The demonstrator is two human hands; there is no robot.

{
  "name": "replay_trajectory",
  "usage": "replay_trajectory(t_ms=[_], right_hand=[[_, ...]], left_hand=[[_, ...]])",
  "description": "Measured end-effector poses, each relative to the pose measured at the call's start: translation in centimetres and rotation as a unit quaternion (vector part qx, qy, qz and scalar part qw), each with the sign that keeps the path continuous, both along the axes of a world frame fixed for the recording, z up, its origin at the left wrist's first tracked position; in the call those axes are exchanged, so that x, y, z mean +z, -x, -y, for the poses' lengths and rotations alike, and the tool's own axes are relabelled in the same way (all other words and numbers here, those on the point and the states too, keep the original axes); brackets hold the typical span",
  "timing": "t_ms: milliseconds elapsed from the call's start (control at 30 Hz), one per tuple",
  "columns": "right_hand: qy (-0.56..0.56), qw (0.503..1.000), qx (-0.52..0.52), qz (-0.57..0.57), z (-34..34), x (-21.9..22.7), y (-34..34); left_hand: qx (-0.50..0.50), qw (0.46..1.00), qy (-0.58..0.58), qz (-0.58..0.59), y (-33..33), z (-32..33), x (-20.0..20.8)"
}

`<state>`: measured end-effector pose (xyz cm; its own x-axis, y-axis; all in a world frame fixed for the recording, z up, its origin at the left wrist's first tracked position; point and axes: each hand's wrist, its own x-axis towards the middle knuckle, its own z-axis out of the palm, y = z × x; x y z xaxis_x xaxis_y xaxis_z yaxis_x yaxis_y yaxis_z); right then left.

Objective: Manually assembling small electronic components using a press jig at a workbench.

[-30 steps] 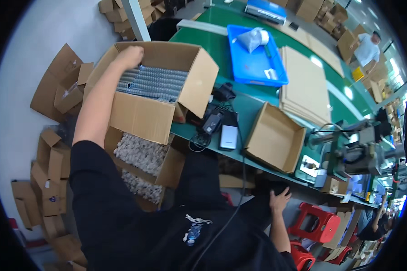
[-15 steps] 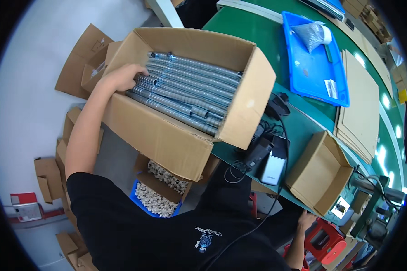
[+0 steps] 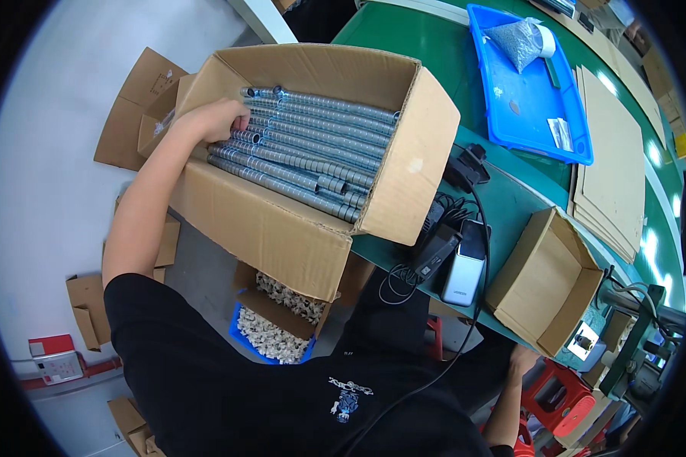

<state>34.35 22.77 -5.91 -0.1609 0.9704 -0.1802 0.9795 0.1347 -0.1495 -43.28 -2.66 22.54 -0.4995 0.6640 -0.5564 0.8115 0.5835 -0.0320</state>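
An opened cardboard box [image 3: 263,232] holds a layer of grey corrugated metal tubes [image 3: 312,141] lying side by side. My left hand [image 3: 219,120] reaches over the box's left side. Its fingers are bent down, closed around the left end of a tube; the fingertips are partly hidden. Down at the lower right, my right hand [image 3: 522,359] rests by the table's edge, below a shallow cardboard tray [image 3: 503,293]. The fingers of that hand are hidden.
On the green table [image 3: 404,46] are a blue plastic tray [image 3: 522,114] with a bag in it, flat cardboard sheets [image 3: 610,167], black adapters with cables [image 3: 434,251] and a silver power bank [image 3: 463,278]. Below are a blue bin [image 3: 244,335] of small pale pieces and a red stool [image 3: 560,404].
My left hand has shifted slightly, and its fingers are bent further down among the tube ends. The whole view has moved a little. My right hand stays by the table's edge.
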Motion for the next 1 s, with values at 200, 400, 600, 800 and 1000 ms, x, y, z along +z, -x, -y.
replay_trajectory(t_ms=[200, 400, 600, 800, 1000], right_hand=[[0.034, 0.993, 0.035, 0.111, -0.2, 0.1, -0.6], [-0.072, 0.99, 0.082, 0.088, -0.4, -2.1, -2.4], [-0.038, 0.999, -0.029, 0.025, 0.5, 0.4, -0.8], [0.026, 0.99, -0.126, 0.065, 1.4, 3.9, 1.4], [0.017, 0.973, -0.229, -0.006, 4.7, 4.3, 1.0]], left_hand=[[0.01, 0.996, -0.075, 0.045, -0.7, 0.1, 0.1], [0.028, 0.967, -0.19, 0.167, -2.7, -2.0, -0.2], [-0.104, 0.959, -0.199, 0.171, -3.4, -3.3, -1.9], [0.053, 0.955, -0.13, 0.262, -1.7, -2.0, -2.9], [-0.019, 0.968, -0.122, 0.221, 0.8, -1.3, -3.7]])
